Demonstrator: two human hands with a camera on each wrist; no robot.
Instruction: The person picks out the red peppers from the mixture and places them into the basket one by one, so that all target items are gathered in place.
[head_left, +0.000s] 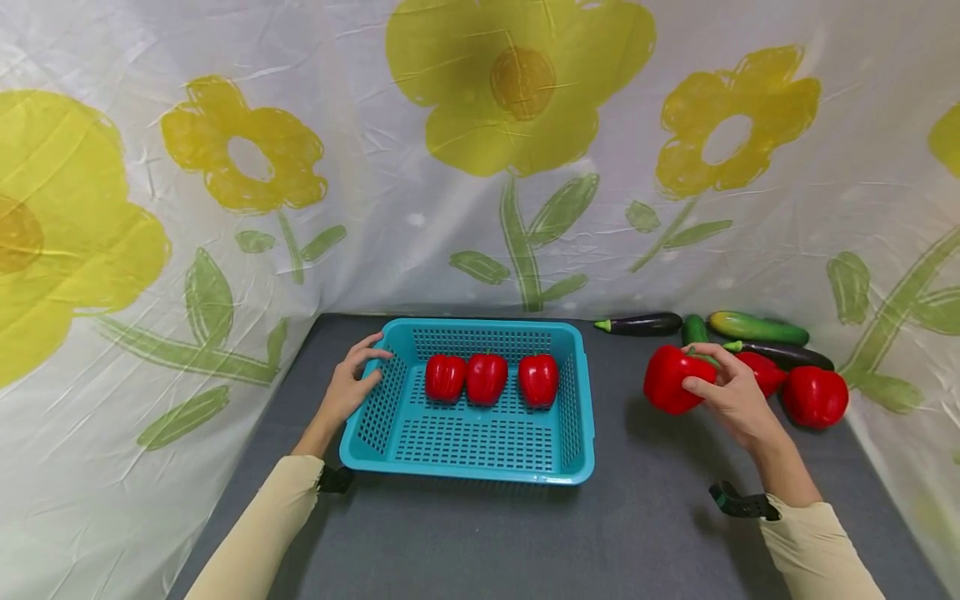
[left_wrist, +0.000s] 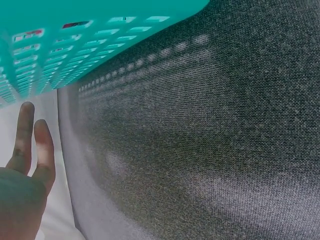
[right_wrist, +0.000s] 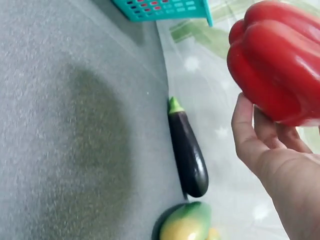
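My right hand (head_left: 738,402) grips a red bell pepper (head_left: 670,381) and holds it above the table, right of the basket. In the right wrist view the thumb and fingers press against the lower side of this bell pepper (right_wrist: 280,65). A blue-green perforated basket (head_left: 480,479) stands in the middle, with a red bell pepper (head_left: 446,377), another bell pepper (head_left: 487,379) and a third bell pepper (head_left: 538,381) inside. At the basket's left rim rests my left hand (head_left: 347,389), its fingers loosely spread. In the left wrist view two fingers (left_wrist: 44,145) extend beside the basket wall (left_wrist: 75,45).
An eggplant (head_left: 641,324) lies by the back edge. Right of it are a cucumber-like green vegetable (head_left: 693,330), a green-yellow one (head_left: 757,328), and a second eggplant (head_left: 787,354). Another red bell pepper (head_left: 815,397) and a partly hidden red vegetable (head_left: 765,372) lie near the right hand.
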